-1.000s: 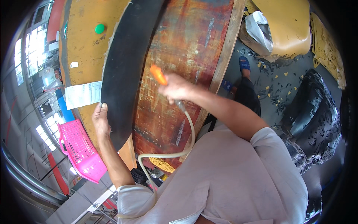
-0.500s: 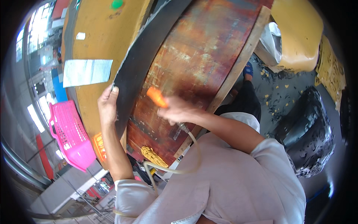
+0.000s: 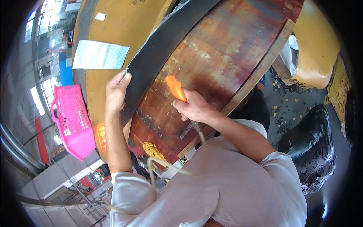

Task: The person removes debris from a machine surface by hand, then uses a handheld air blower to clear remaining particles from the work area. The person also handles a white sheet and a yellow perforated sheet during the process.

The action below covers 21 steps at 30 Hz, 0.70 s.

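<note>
A long black sheet strip [image 3: 159, 45] curves across the worn reddish-brown board [image 3: 211, 56]. My left hand [image 3: 117, 90] pinches the strip's left edge, thumb on top. My right hand [image 3: 194, 106] is wrapped round an orange air blow gun [image 3: 176, 87], whose tip points up and left toward the strip, apart from it. A pale hose [image 3: 177, 170] runs from the gun's lower end, loops over my shirt and passes by my left sleeve.
A printed paper sheet [image 3: 100, 55] lies on the yellow-brown surface [image 3: 124, 19] at left. Beside it stands a pink basket [image 3: 73, 117]. Yellow scraps [image 3: 153, 151] lie on the board's near end. Rolled yellow sheet [image 3: 317, 45] and a black roll [image 3: 312, 147] are at right.
The blurred right hand now shows sharply, with the blow gun turned more upright and a little farther right. My left hand keeps its pinch on the strip. The whole view has shifted somewhat.
</note>
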Motion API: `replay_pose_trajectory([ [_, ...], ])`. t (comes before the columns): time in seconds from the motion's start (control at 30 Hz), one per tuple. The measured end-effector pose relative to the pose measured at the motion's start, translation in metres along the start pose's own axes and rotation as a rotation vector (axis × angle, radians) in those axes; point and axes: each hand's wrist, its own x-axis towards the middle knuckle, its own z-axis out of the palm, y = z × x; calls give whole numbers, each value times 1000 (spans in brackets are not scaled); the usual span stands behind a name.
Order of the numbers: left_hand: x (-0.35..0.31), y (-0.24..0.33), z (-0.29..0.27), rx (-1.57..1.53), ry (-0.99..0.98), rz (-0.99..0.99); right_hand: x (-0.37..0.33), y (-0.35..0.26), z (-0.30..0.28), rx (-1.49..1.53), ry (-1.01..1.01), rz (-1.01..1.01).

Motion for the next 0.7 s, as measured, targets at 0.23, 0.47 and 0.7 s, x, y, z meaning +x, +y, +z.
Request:
replay_pose_trajectory([
  [0.23,-31,19,17,316,22,112,34,43,-2,266,-20,264],
  [0.47,-40,17,29,391,64,164,69,69,50,351,-449,371],
  [0.7,-21,5,25,246,2,105,72,64,77,500,-12,413],
])
